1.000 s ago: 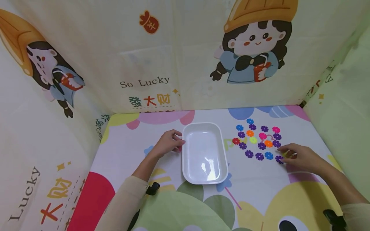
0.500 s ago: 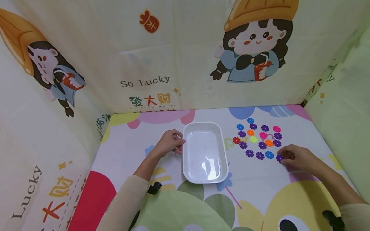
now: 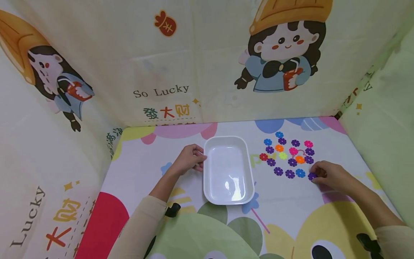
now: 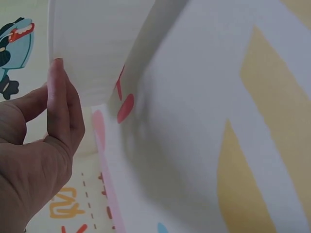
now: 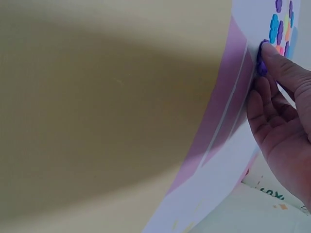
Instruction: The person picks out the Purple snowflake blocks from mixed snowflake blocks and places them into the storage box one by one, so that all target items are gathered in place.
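Head view: at far left a pale cloth wall (image 3: 22, 144) hangs, printed with a cartoon figure in an orange hat and the word "Lucky". Right of it, a beige left sleeve (image 3: 139, 226) reaches over the patterned tablecloth (image 3: 284, 205), with a black device (image 3: 173, 210) at its cuff. The left hand (image 3: 190, 159) is narrow, holding the left rim of a rectangular white tray (image 3: 226, 169), thumb tip overlapping the edge and the other fingers by the outer wall. The left wrist camera shows that hand upright against the tray's outside wall. The tray lies flat on the tablecloth, lengthwise away from the person, glare on its floor.

To the tray's right, well apart from it, flower-shaped plastic discs lie scattered. A red disc (image 3: 263, 157) is leftmost; blue, purple, orange, pink and yellow-green ones spread rightward, a yellow-green disc (image 3: 283, 155) among them. At the near right corner of the scatter, the right hand (image 3: 331, 176) is narrow, pinching one purple disc (image 3: 311, 176) between thumb and fingers; the right wrist camera shows the thumb on it. Farthest right are another black device (image 3: 368, 244) and the right sleeve (image 3: 392, 241).
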{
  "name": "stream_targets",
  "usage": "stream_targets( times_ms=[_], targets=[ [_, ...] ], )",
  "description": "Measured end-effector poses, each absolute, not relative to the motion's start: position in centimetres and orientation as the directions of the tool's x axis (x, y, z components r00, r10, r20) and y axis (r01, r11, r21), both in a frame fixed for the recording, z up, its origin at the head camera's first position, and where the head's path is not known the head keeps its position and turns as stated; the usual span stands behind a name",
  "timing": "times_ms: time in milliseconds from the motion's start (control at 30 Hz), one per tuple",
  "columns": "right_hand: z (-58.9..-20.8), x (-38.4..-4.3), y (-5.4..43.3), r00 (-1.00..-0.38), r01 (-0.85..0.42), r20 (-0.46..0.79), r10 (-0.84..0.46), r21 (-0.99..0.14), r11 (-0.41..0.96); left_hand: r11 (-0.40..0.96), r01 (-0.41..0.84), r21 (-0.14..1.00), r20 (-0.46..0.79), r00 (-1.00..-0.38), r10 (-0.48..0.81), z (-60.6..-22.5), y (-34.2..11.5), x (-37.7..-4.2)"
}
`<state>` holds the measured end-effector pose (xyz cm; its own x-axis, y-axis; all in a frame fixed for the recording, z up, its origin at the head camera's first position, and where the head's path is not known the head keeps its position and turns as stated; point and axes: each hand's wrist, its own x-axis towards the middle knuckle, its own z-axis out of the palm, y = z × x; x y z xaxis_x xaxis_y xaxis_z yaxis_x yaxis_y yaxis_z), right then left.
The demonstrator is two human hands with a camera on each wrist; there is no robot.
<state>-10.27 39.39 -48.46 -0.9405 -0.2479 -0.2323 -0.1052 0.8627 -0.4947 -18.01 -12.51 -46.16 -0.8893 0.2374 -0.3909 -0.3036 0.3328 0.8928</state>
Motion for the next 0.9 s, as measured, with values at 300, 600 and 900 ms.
stream_targets(
  times_ms=[300, 600, 900],
  targets=[
    [-48.39, -10.27, 39.28, -0.941, -0.052, -0.263, -0.211, -0.502, 0.863, 0.324, -0.315, 0.892, -0.400, -0.884, 0.241, -46.35, -12.64, -18.15],
    [-48.21, -9.95, 39.16, -0.945, -0.058, -0.253, -0.207, -0.492, 0.869, 0.312, -0.320, 0.895, -0.402, -0.881, 0.250, -46.56, -12.61, -18.17],
    [-47.62, -9.99, 38.94, -0.944, -0.081, -0.245, -0.222, -0.480, 0.874, 0.312, -0.314, 0.897, -0.397, -0.881, 0.256, -46.56, -12.68, -18.20]
  ],
)
